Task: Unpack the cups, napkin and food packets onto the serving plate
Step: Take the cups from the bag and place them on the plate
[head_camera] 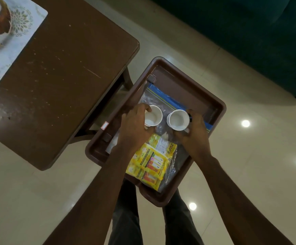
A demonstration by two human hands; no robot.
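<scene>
A brown serving plate (182, 78), shaped like a rectangular tray, rests on my lap. On it lies a clear zip bag (163, 99) with a blue strip. My left hand (135, 126) grips a white paper cup (153, 115), upright, on the left. My right hand (195, 131) grips a second white cup (177, 119) beside it. Yellow food packets (150, 163) lie near the tray's front, partly inside clear plastic. A white napkin edge (112, 145) shows under my left wrist.
A brown wooden table (59, 82) stands to the left, with a patterned placemat (14, 38) at its far corner. A dark green sofa (249, 32) fills the upper right. Glossy tiled floor (249, 138) surrounds my legs (126, 218).
</scene>
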